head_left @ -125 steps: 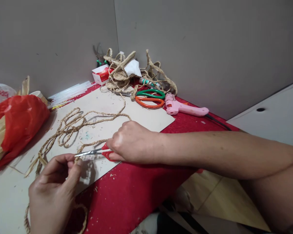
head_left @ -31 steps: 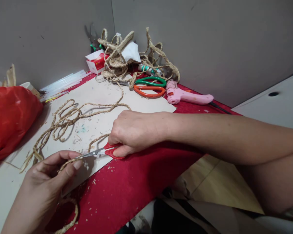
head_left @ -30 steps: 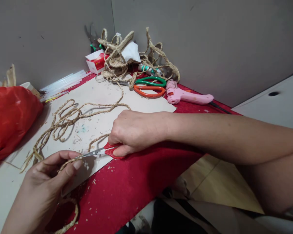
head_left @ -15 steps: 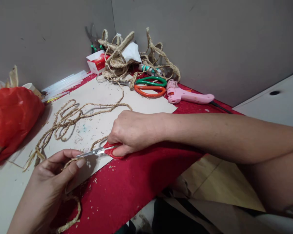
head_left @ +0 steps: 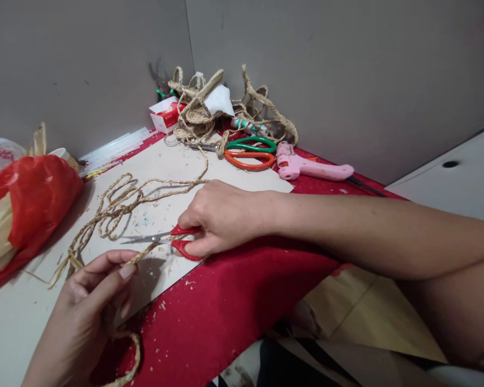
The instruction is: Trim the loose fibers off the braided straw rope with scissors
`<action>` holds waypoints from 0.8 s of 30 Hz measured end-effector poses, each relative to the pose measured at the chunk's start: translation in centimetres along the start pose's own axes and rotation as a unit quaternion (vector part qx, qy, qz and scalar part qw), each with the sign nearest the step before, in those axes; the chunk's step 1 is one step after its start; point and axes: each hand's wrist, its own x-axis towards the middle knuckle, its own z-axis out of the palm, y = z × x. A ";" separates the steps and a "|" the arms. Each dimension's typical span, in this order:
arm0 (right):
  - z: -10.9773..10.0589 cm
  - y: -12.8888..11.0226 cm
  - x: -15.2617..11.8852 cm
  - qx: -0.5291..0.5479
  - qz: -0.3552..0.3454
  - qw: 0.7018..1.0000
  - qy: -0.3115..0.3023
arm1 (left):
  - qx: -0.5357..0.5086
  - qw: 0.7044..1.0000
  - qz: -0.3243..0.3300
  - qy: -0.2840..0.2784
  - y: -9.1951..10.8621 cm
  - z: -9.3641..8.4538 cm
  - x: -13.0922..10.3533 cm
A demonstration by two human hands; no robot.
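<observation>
Between thumb and fingers, my left hand pinches a braided straw cord at the lower left. The cord runs up toward the scissors, and another length hangs below my palm over the red cloth. My right hand is closed on the red handles of small scissors, whose blades point left, slightly apart, above the pinched cord. More braided cord lies in loops on the pale board, behind both hands.
A red plastic bag with dry husks stands at the left. Toward the back are clear sticks, a red and white box, a tangle of cord, large green and orange-handled scissors and a pink glue gun.
The scissors have lifted off the cord near my left fingertips, and their blades have opened. More of the pinched cord now shows. The whole view has shifted slightly.
</observation>
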 end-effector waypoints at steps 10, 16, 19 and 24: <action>-0.2 -0.8 -0.1 -0.124 -0.012 0.991 -0.048 | -0.084 0.994 0.049 -0.056 -0.5 -0.6 0.5; -0.8 -1.0 0.1 -0.140 0.015 0.987 -0.083 | -0.081 0.995 0.047 -0.045 -0.5 -0.5 0.7; -1.0 -0.7 0.1 -0.109 0.019 0.992 -0.067 | -0.024 0.997 0.075 -0.008 -0.5 -0.3 0.7; -1.1 -0.1 -0.3 -0.074 0.006 0.996 -0.040 | 0.156 0.958 0.230 0.076 -0.5 0.7 -0.9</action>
